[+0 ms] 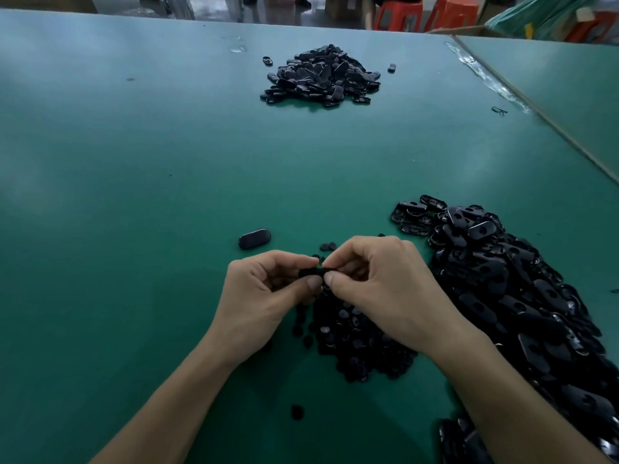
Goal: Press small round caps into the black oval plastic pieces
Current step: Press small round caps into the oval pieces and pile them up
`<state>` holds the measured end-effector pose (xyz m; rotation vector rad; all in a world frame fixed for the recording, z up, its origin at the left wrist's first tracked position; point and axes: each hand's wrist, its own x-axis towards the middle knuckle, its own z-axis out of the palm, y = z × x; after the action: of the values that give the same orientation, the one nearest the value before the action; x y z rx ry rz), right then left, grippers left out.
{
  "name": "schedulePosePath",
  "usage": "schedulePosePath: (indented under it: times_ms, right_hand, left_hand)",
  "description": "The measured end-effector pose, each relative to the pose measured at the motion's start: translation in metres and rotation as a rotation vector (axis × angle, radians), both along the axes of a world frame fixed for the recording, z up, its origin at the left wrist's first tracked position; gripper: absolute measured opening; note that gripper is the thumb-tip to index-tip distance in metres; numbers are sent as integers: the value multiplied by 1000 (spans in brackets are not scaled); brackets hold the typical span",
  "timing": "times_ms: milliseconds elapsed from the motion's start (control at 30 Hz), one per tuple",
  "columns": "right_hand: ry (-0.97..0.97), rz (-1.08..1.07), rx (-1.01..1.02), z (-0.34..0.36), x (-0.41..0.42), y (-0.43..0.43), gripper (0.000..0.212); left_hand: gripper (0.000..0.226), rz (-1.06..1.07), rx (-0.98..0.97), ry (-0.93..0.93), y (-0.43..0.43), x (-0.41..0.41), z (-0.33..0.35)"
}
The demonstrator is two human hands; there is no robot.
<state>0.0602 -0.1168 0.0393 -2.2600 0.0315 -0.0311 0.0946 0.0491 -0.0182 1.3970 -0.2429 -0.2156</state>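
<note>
Centrally, low on the green table [134, 195], the left hand [268, 289] and the right hand [378, 289] meet fingertip to fingertip around one black oval piece [311, 272], held over the near edge of the caps. Each grip is closed on it, thumb and forefinger pinching an end, the left from nine o'clock and the right from three o'clock. Whether a cap sits in it cannot be told. Under the hands, toward six o'clock, lies the heap of small round caps [351, 343], with a stray cap [297, 412] farther along. A large pile of oval pieces [502, 289] spreads at four o'clock, a lone oval piece [254, 238] lies at ten o'clock near the left hand, and a far pile [321, 75] rests at twelve o'clock.
</note>
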Motion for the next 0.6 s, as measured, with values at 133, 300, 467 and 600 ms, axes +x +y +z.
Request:
schedulePosePath:
  times_ms: [133,300,467,600]
  right_hand:
    - [-8,-40,12,-1,-2,3,8]
    - [9,21,10,3,-2,-3,11]
    - [46,71,-5,-1,-1,-10,11]
    - [25,77,2,-2,0,-8,11]
  left_hand:
    - [20,17,-6,2,1,0,2]
    - [15,49,16,-12,1,-2,3]
    - [29,62,143,-95,-1,-3,1]
    - [31,75,165,-119,1,-1,-1]
